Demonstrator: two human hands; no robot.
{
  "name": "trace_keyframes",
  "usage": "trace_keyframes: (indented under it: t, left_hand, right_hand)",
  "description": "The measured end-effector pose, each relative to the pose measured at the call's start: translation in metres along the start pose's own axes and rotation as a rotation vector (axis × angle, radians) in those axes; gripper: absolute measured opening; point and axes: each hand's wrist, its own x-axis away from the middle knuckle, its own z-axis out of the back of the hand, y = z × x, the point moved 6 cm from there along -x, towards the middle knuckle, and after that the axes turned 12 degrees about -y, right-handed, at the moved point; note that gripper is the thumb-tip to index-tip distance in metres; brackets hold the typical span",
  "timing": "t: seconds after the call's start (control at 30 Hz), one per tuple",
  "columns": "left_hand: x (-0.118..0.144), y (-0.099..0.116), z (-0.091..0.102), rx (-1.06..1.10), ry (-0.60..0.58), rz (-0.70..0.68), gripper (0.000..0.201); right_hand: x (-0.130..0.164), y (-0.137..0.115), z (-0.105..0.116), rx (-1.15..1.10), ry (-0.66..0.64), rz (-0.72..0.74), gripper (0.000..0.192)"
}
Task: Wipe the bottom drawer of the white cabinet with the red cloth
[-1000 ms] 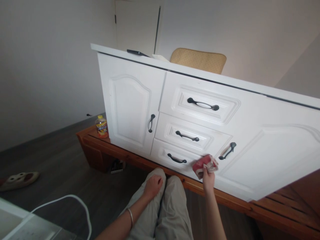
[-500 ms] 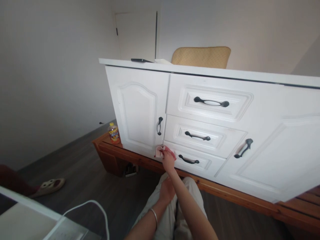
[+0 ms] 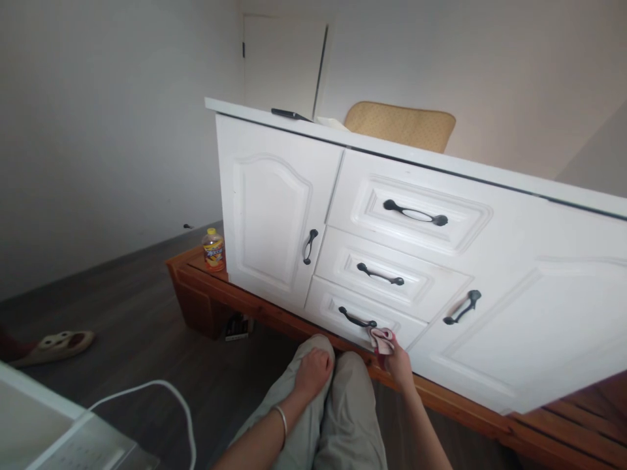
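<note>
Right now our right hand (image 3: 400,365) has its fingers clamped on a folded pink-and-red cloth (image 3: 382,341), which bunches out ahead of the fingertips. We find that cloth at the front of the lowest white panelled drawer (image 3: 321,300), by the right end of its curved black handle (image 3: 357,320); whether cloth and handle actually touch, we cannot tell. Our left hand (image 3: 314,371) rests on the left knee of our loose pale grey trousers (image 3: 349,405), its fingers curled together, and a thin silvery bangle (image 3: 283,421) circles that wrist.

Before us, the long white panelled cabinet (image 3: 269,222) stands on a reddish-brown wooden bench (image 3: 196,303), with three drawers stacked between two doors. Near the cabinet's left end, also on the bench, we see an upright clear plastic bottle with a yellow cap and a colourful label (image 3: 213,251). On the cabinet's top lie a flat black object (image 3: 289,114) and, just beside it, a flat whitish one (image 3: 332,123); behind them rises a tan rounded chair back (image 3: 401,124). Down to our left, a looping white cable (image 3: 161,383) crosses a pale surface, and beyond it another person's foot wears a cream slipper (image 3: 63,346) on the dark grey floor (image 3: 122,300).
</note>
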Motion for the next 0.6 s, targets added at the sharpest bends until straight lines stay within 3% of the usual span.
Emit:
trace_keyframes:
  t: [0.13, 0.23, 0.33, 0.4, 0.47, 0.6]
  left_hand:
    - [0.001, 0.002, 0.001, -0.010, 0.015, 0.007, 0.035]
    - [0.001, 0.002, 0.001, -0.029, 0.018, 0.007, 0.036]
    - [0.000, 0.002, 0.000, -0.050, 0.017, 0.010, 0.036]
    - [0.000, 0.001, -0.001, -0.059, 0.017, 0.017, 0.036]
    - [-0.001, 0.000, -0.002, -0.062, 0.017, 0.020, 0.036]
    - [-0.002, -0.002, -0.004, -0.058, 0.017, 0.012, 0.036]
  right_hand:
    - [0.006, 0.034, 0.057, -0.163, 0.142, -0.088, 0.060]
    - [0.006, 0.026, 0.090, -0.344, 0.296, -0.035, 0.065]
    - [0.012, 0.015, 0.098, -0.673, 0.344, -0.060, 0.065]
    - [0.024, 0.007, 0.084, -0.998, 0.330, -0.060, 0.065]
    - [0.047, -0.001, 0.052, -1.313, 0.287, -0.035, 0.063]
    - [0.111, -0.006, -0.060, -1.707, 0.038, -0.194, 0.053]
